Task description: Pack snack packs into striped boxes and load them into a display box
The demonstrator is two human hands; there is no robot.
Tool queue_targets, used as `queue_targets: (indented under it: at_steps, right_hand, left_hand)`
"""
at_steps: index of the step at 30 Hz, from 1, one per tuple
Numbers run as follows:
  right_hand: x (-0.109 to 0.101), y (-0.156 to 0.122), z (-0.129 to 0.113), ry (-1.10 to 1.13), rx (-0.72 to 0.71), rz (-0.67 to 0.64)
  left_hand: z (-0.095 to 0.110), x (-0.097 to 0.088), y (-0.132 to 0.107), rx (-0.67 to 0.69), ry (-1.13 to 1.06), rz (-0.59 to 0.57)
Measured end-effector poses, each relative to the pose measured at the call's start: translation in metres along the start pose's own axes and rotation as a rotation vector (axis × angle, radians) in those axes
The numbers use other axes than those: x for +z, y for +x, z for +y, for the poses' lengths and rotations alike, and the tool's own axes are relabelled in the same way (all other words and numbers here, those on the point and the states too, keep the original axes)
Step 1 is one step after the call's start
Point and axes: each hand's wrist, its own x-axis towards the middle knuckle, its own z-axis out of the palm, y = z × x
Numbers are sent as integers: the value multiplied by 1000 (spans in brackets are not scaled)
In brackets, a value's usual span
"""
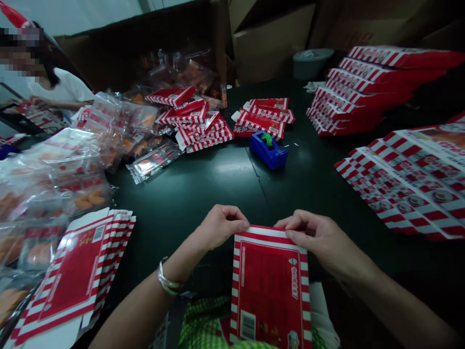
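Observation:
A red and white striped cardboard box (pixel 271 286) stands in front of me, its printed panel with a barcode facing up toward the camera. My left hand (pixel 225 224) pinches its top left corner between thumb and fingers. At the top right, my right hand (pixel 308 235) has its thumb on the printed face and its fingers behind the edge. The lower end of the box rests against green checked cloth (pixel 205 317). Beyond the hands, a blue tape dispenser (pixel 271 154) with a green roll sits on the dark table (pixel 203 186).
Flat striped boxes (pixel 78 269) lie stacked at left, beside heaped clear plastic packets (pixel 87 160). More striped boxes (pixel 203 121) lie at the back. Stacked boxes (pixel 363 97) and printed cartons (pixel 410 174) stand at right. A grey bucket (pixel 311 64) is behind. Another person (pixel 67 87) is at far left.

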Motion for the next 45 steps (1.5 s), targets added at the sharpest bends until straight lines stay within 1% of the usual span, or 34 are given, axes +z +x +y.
queue_targets:
  at_steps: [3,6,9,11,12,14,17,19,20,21,23,24,25,26,28,29,30,31,33,34,36,39,41,43,45]
  right_hand:
    - [3,-3,-3,-72,-76,78]
    - [6,-17,9,-91,-122,131]
    - [5,-33,22,-94,-137,192]
    - [4,-41,27,-105,-144,240]
    - [5,-44,29,-117,-147,261]
    - [7,-51,33,-147,-173,291]
    - [18,-61,38,-134,-297,321]
    - [26,-64,42,-91,-374,338]
    - [28,-63,42,-69,-381,336]
    - [28,-59,42,-44,-360,308]
    - [20,-40,39,24,-261,163]
    - [11,-24,36,57,-211,112]
    - [1,-4,31,82,-180,110]
    - [-11,19,25,95,-175,160]
    - [-35,71,9,73,-231,420]
    - [-44,98,1,49,-258,513]
    - [-51,122,-6,12,-272,572]
    - [-55,143,-13,-29,-281,596]
    - [-58,174,-22,-107,-273,586]
    - [-58,184,-25,-139,-256,563]
    - [-60,195,-30,-185,-183,512]
    - [-67,203,-38,-198,5,450]
    - [-71,209,-45,-168,116,433]
    - [-73,212,-49,-111,157,439]
    - [-70,210,-49,-40,128,459]
  left_hand:
    - [0,5,-2,94,170,94]
    - [-14,19,-15,243,366,217]
    - [-32,35,-32,361,411,321]
    - [-38,41,-40,374,381,345]
    - [-39,42,-42,367,368,328]
    - [-35,38,-45,351,335,232]
    - [-24,26,-44,329,175,79]
    - [-19,20,-43,290,42,48]
    - [-17,19,-42,268,12,40]
    - [-16,19,-40,248,11,34]
    - [-19,21,-38,198,44,39]
    - [-23,21,-37,158,41,58]
    - [-27,21,-36,106,10,82]
    - [-33,20,-34,51,-41,113]
    - [-43,15,-29,-19,-132,171]
    - [-48,13,-26,-29,-155,186]
    - [-51,10,-24,-24,-160,195]
    - [-53,8,-22,-12,-155,208]
    - [-54,5,-19,2,-142,243]
    - [-54,4,-18,-3,-139,258]
    - [-53,2,-16,-26,-122,263]
    - [-52,-1,-15,-34,-76,225]
    - [-54,-2,-14,-11,-50,225]
    - [-56,-4,-13,5,-22,234]
    - [-58,-4,-12,23,-2,234]
